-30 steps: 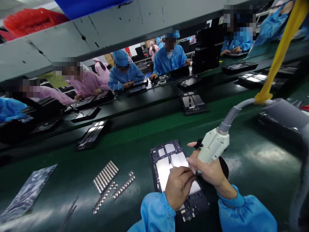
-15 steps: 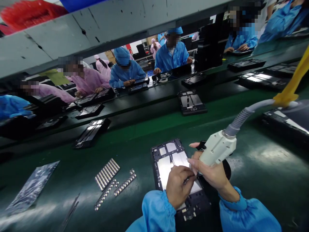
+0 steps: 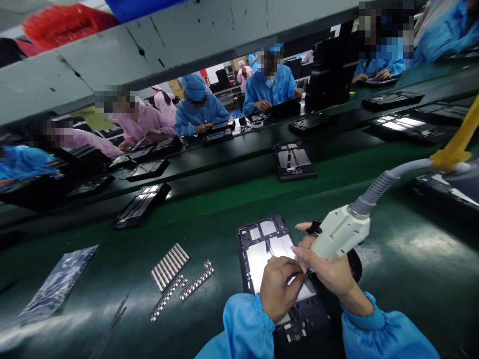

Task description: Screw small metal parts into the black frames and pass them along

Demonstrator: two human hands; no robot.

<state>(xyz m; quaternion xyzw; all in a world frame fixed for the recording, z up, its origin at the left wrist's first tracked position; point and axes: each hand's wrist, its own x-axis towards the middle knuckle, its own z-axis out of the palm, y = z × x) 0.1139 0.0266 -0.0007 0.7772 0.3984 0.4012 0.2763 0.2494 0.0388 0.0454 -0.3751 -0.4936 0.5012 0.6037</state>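
Observation:
A black device housing (image 3: 258, 249) with silvery plates lies on the green bench in front of me. Over its lower half is my left hand (image 3: 279, 289), its fingers curled and pinched; a thin pointed metal tip sticks out past the knuckles, and the rest of that tool is hidden. My right hand (image 3: 325, 264) is wrapped round a pale green handheld tool (image 3: 340, 232) with a grey ribbed hose. The tool's lower end is hidden by the fingers, close to my left fingertips above the housing's right side.
Left of the housing lie a striped component sheet (image 3: 170, 267), two component strips (image 3: 197, 280), thin dark strips (image 3: 112, 324) and a silvery bag (image 3: 60, 281). More housings (image 3: 295, 162) rest further back. A yellow strap (image 3: 458, 139) holds the hose. Several people work across the line.
The whole view has shifted slightly. Both hands keep nearly the same place over the housing, and the thin metal tip by my left hand shows more clearly.

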